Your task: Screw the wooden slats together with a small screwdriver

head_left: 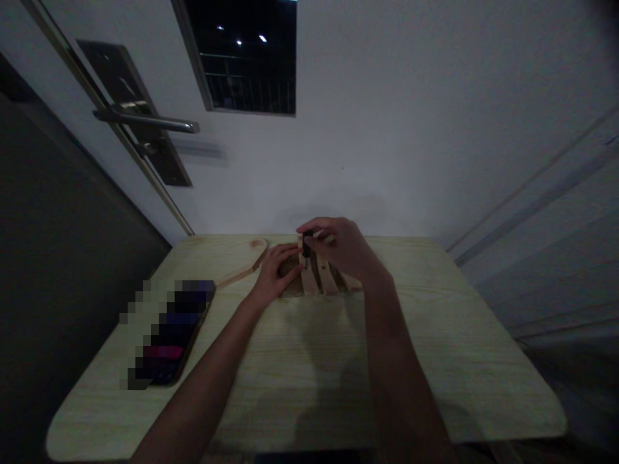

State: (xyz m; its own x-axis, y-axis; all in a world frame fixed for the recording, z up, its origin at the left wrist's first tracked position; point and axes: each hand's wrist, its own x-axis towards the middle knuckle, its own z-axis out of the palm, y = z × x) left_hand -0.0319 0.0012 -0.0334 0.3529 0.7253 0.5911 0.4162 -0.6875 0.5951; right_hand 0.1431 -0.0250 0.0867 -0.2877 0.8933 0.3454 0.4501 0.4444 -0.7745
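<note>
On the far middle of a light wooden table (309,361) lies a small assembly of pale wooden slats (322,278). My left hand (273,270) rests on its left side, fingers bent over the wood and pressing it down. My right hand (338,248) hovers over the top of the slats and pinches a small dark tool (307,243), held upright with its tip against the wood. The light is dim, so the tool's shape is hard to make out.
A loose wooden piece with a rounded end (244,264) lies left of the slats. A dark phone (169,341), partly pixelated, lies at the table's left. Behind stand a white wall, a dark window (246,58) and a door with a metal handle (145,119).
</note>
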